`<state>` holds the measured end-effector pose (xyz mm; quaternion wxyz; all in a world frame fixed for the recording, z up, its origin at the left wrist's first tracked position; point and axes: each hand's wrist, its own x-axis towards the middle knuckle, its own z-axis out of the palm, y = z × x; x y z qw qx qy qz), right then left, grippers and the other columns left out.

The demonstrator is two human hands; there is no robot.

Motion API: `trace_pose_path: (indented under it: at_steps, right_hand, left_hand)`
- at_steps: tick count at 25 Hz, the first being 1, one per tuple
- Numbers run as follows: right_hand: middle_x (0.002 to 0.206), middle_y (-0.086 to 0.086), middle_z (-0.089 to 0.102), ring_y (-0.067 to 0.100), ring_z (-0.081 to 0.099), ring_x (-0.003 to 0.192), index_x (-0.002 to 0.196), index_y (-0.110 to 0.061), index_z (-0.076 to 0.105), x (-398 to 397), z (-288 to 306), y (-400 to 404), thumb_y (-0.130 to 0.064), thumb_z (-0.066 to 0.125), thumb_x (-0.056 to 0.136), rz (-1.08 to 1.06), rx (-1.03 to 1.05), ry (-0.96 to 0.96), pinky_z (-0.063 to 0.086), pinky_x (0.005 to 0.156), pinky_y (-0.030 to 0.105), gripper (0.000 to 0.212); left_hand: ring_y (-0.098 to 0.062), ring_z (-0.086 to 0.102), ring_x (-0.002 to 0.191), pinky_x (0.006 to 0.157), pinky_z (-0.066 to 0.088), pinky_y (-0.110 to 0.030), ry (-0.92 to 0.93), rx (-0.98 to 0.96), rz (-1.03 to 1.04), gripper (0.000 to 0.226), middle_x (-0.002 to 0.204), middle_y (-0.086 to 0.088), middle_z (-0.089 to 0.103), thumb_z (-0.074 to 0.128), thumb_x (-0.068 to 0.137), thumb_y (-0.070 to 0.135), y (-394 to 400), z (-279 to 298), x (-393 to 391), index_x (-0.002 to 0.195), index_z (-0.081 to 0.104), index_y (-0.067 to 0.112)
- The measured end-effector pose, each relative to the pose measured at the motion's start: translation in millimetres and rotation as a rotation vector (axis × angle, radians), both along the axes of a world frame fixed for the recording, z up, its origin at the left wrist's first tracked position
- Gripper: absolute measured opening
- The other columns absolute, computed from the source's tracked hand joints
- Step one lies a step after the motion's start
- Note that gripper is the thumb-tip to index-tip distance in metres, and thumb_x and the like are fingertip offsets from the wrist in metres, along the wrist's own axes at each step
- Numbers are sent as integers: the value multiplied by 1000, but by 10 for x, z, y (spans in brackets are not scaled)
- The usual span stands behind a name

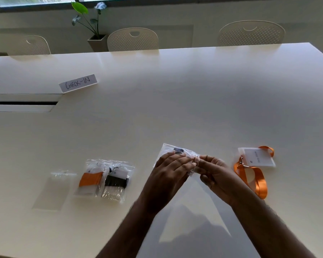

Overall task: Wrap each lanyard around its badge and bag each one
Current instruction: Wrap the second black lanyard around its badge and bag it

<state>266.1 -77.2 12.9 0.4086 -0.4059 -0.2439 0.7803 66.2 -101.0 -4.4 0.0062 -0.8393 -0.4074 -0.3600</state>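
Both hands hold a clear plastic bag [169, 150] just above the white table [175, 108]. A badge wrapped in a dark lanyard [178, 150] shows inside the bag. My left hand [169, 173] grips the bag's left side, and my right hand [215, 174] pinches its near right end. To the right lies a loose badge [256, 157] with an unwound orange lanyard [254, 178]. On the left lie two filled bags, one with an orange-wrapped badge [90, 178] and one with a black-wrapped badge [117, 180].
An empty clear bag [54, 189] lies at the far left. A paper sign reading CHECK-IN [78, 83] sits farther back beside a cable slot [22, 103]. Chairs [132, 39] and a potted plant [93, 25] stand beyond the table's far edge.
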Motion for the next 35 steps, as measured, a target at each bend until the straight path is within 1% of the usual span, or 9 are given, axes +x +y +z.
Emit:
trace_pose_path:
  at_steps: [4, 8, 12, 14, 16, 19, 21, 27, 35]
  right_hand:
    - [98, 21, 78, 16, 57, 59, 114, 3, 70, 77, 70, 0, -9, 71, 93, 24, 204, -247, 43, 44, 19, 25]
    - [82, 3, 71, 11, 59, 65, 100, -10, 72, 144, 121, 18, -16, 80, 88, -25, 488, -596, 48, 57, 21, 15]
    - [110, -12, 72, 1, 72, 94, 119, -30, 68, 226, 124, 20, -27, 80, 89, 85, 616, -795, 59, 76, 20, 33]
    - [119, -11, 74, 4, 73, 107, 129, -29, 62, 215, 117, 19, -23, 79, 89, 100, 621, -720, 61, 84, 22, 44]
    - [113, -5, 79, 9, 76, 103, 132, -24, 60, 175, 102, 27, -20, 79, 88, 40, 585, -602, 61, 80, 24, 48]
    - [101, 2, 82, 13, 77, 92, 114, -15, 73, 145, 32, 74, -27, 77, 84, -12, 581, -577, 61, 73, 24, 33]
    - [92, 5, 82, 11, 76, 83, 102, -10, 77, 149, 9, 102, -26, 76, 82, -18, 576, -557, 59, 69, 21, 25]
    - [86, 12, 81, 17, 77, 76, 97, -9, 80, 191, -45, 154, -21, 78, 80, 19, 549, -504, 62, 72, 25, 20]
    - [86, 20, 79, 27, 77, 81, 95, -4, 79, 179, -44, 128, -22, 76, 84, 65, 527, -495, 65, 74, 35, 21]
  left_hand:
    - [-7, 63, 127, 109, 47, -42, -160, -100, 108, 23, 130, 7, 72, 69, 100, 21, -31, 21, -1, 122, 74, 17]
    - [-1, 68, 109, 94, 57, -31, -490, -323, 241, 19, 116, 18, 75, 71, 98, 23, -99, 148, 48, 117, 75, 25]
    - [-6, 73, 103, 83, 57, -18, -869, -589, 265, 13, 104, 14, 79, 69, 99, 21, -102, 232, 63, 110, 77, 22]
    - [-11, 74, 102, 80, 58, -18, -1019, -708, 242, 13, 103, 7, 79, 68, 98, 20, -82, 221, 64, 108, 77, 19]
    - [-13, 74, 100, 78, 58, -19, -1110, -774, 226, 13, 101, 1, 80, 67, 97, 17, -68, 197, 67, 106, 77, 14]
    - [-16, 75, 96, 82, 58, -23, -1189, -841, 193, 14, 100, -7, 80, 68, 96, 14, -55, 181, 56, 106, 75, 6]
    - [-19, 76, 94, 84, 60, -27, -1195, -899, 173, 15, 99, -10, 80, 68, 96, 16, -56, 183, 41, 107, 72, 6]
    - [-10, 74, 82, 71, 58, -20, -1173, -946, 176, 10, 88, -5, 80, 68, 97, 14, -24, 230, -30, 101, 68, 5]
    - [-21, 75, 89, 83, 62, -31, -1136, -960, 170, 24, 95, -15, 80, 71, 90, 27, 11, 223, -115, 99, 67, 5]
